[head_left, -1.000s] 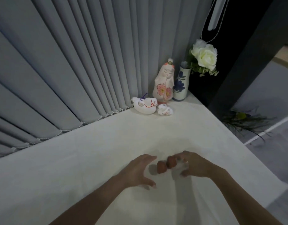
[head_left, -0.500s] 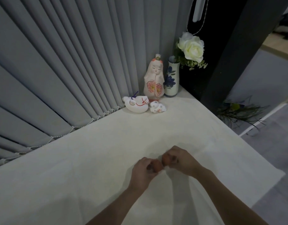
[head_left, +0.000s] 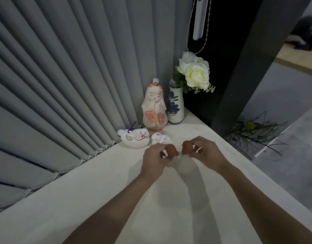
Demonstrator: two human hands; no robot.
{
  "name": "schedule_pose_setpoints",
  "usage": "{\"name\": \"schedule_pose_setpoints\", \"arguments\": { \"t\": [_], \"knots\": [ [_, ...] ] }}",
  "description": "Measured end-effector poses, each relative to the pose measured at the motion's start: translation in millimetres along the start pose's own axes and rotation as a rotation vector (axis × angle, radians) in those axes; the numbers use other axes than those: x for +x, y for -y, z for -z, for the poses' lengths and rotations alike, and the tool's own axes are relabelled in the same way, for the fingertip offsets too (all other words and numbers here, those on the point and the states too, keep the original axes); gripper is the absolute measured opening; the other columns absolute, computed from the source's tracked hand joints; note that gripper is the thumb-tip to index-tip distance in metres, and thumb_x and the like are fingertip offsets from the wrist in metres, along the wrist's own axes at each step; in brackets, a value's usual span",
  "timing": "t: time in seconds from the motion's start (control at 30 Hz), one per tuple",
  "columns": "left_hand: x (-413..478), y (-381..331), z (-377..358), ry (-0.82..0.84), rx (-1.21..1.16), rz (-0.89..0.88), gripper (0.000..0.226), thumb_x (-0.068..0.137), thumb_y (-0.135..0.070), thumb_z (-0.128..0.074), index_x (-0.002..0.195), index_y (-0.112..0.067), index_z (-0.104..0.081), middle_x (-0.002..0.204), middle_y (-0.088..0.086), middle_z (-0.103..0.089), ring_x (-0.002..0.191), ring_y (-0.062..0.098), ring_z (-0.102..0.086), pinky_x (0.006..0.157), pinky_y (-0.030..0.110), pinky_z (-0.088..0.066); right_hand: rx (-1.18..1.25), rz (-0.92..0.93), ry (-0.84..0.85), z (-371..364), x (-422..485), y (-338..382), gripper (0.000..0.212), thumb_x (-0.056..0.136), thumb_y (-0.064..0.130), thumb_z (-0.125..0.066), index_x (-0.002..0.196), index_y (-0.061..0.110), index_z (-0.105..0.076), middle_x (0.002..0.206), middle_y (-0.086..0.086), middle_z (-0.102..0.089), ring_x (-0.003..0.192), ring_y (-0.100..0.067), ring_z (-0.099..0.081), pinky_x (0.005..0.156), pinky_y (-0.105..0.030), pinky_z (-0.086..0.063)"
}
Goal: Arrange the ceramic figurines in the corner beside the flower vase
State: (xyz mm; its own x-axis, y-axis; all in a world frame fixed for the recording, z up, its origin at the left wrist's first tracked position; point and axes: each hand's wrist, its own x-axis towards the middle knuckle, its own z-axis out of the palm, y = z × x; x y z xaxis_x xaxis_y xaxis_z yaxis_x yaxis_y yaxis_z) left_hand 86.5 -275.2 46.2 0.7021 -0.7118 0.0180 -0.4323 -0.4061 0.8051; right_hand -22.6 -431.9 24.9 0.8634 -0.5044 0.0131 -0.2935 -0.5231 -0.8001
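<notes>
A blue-flowered white vase [head_left: 176, 106] with white roses stands in the table's far corner. Left of it stands a tall pink doll figurine [head_left: 154, 106]. In front lie a white bird figurine [head_left: 134, 138] with red cord and a tiny white animal figurine [head_left: 160, 138]. My left hand [head_left: 156, 158] grips one small reddish-brown figurine [head_left: 172, 150]; my right hand [head_left: 204, 151] grips a second reddish-brown figurine [head_left: 187, 147]. Both hands hover just in front of the small white animal, the two brown pieces a little apart. Fingers hide much of each.
Grey vertical blinds [head_left: 72, 76] with a bead chain along the bottom run along the left and back of the white table [head_left: 116, 191]. A dark post [head_left: 243, 59] stands right of the corner. The table's right edge drops to a grey floor with a green plant [head_left: 252, 131].
Both hands have risen from the table's middle and moved toward the corner figurines, each carrying a brown piece. The two pieces, earlier touching, are now slightly apart.
</notes>
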Motion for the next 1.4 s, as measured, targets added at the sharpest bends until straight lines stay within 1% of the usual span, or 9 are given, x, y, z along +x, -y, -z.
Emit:
{"name": "schedule_pose_setpoints", "arguments": {
  "t": [0.1, 0.2, 0.5, 0.63, 0.77, 0.93, 1.1, 1.23, 1.4],
  "knots": [
    [45, -15, -8, 0.01, -0.018, -0.014, 0.013, 0.066, -0.003, -0.072, 0.072, -0.014, -0.073, 0.08, 0.008, -0.073, 0.063, 0.02, -0.059, 0.065, 0.03, -0.051, 0.065, -0.087, -0.105, 13, 32, -7, 0.022, 0.065, 0.008, -0.08, 0.084, 0.011, -0.071, 0.088, -0.001, -0.062, 0.07, -0.013, -0.058, 0.062, -0.006, -0.044],
    [87, -16, -23, 0.027, 0.029, -0.029, 0.015, 0.067, -0.002, -0.068, 0.074, -0.013, -0.074, 0.083, 0.008, -0.076, 0.056, 0.011, -0.054, 0.061, 0.022, -0.047, 0.049, -0.134, -0.162, 19, 59, -20, 0.022, 0.063, 0.009, -0.082, 0.083, 0.012, -0.072, 0.078, 0.008, -0.056, 0.066, -0.015, -0.056, 0.061, -0.011, -0.043],
    [137, 6, -60, 0.121, 0.2, 0.091, 0.015, 0.076, -0.006, -0.064, 0.089, -0.009, -0.072, 0.097, 0.012, -0.073, 0.094, 0.027, -0.065, 0.075, 0.023, -0.047, -0.079, -0.254, -0.142, 17, 85, -62, 0.014, 0.071, 0.01, -0.076, 0.083, 0.008, -0.071, 0.08, -0.002, -0.058, 0.071, -0.018, -0.061, 0.071, -0.028, -0.045],
    [145, 11, -67, 0.162, 0.191, 0.151, 0.023, 0.08, -0.008, -0.063, 0.103, -0.009, -0.068, 0.111, 0.012, -0.067, 0.106, 0.027, -0.059, 0.075, 0.02, -0.035, -0.053, -0.222, -0.1, 17, 90, -68, 0.01, 0.077, -0.001, -0.067, 0.084, 0.005, -0.071, 0.071, 0.005, -0.056, 0.063, -0.001, -0.052, 0.06, -0.009, -0.04],
    [153, 15, -70, 0.204, 0.197, 0.171, 0.025, 0.077, -0.005, -0.064, 0.102, -0.007, -0.068, 0.105, 0.013, -0.069, 0.099, 0.027, -0.063, 0.074, 0.022, -0.04, -0.077, -0.187, -0.062, 17, 94, -70, 0.013, 0.077, -0.001, -0.066, 0.09, 0.002, -0.07, 0.08, -0.002, -0.058, 0.076, -0.013, -0.054, 0.066, -0.016, -0.04],
    [153, 25, -79, 0.145, 0.239, 0.143, 0.018, 0.084, 0.001, -0.047, 0.07, -0.003, -0.058, 0.086, 0.02, -0.053, 0.087, 0.03, -0.051, 0.075, 0.037, -0.04, -0.03, -0.198, -0.081, 13, 94, -74, 0.013, 0.074, 0.005, -0.074, 0.087, 0.003, -0.07, 0.088, -0.008, -0.067, 0.085, -0.02, -0.063, 0.065, 0.001, -0.039],
    [152, 18, -76, 0.189, 0.26, 0.107, 0.025, 0.077, -0.002, -0.063, 0.101, -0.002, -0.068, 0.105, 0.018, -0.068, 0.101, 0.029, -0.062, 0.081, 0.025, -0.047, -0.036, -0.213, -0.092, 14, 95, -75, 0.014, 0.073, 0.006, -0.075, 0.085, 0.001, -0.07, 0.092, -0.017, -0.069, 0.088, -0.028, -0.065, 0.066, -0.008, -0.041],
    [151, 15, -75, 0.197, 0.196, 0.151, 0.028, 0.076, -0.004, -0.066, 0.105, -0.004, -0.066, 0.108, 0.017, -0.068, 0.102, 0.028, -0.062, 0.079, 0.018, -0.043, -0.033, -0.213, -0.05, 17, 94, -72, 0.031, 0.071, 0.009, -0.077, 0.101, 0.008, -0.068, 0.101, -0.015, -0.065, 0.089, -0.031, -0.066, 0.084, -0.036, -0.052],
    [144, 11, -69, 0.174, 0.218, 0.12, 0.035, 0.076, -0.004, -0.065, 0.11, -0.01, -0.065, 0.111, 0.013, -0.068, 0.102, 0.028, -0.063, 0.085, 0.028, -0.048, -0.049, -0.242, -0.063, 26, 89, -70, 0.053, 0.069, 0.009, -0.078, 0.118, 0.013, -0.059, 0.109, -0.006, -0.058, 0.079, -0.02, -0.061, 0.072, -0.02, -0.045]
  ]
}}
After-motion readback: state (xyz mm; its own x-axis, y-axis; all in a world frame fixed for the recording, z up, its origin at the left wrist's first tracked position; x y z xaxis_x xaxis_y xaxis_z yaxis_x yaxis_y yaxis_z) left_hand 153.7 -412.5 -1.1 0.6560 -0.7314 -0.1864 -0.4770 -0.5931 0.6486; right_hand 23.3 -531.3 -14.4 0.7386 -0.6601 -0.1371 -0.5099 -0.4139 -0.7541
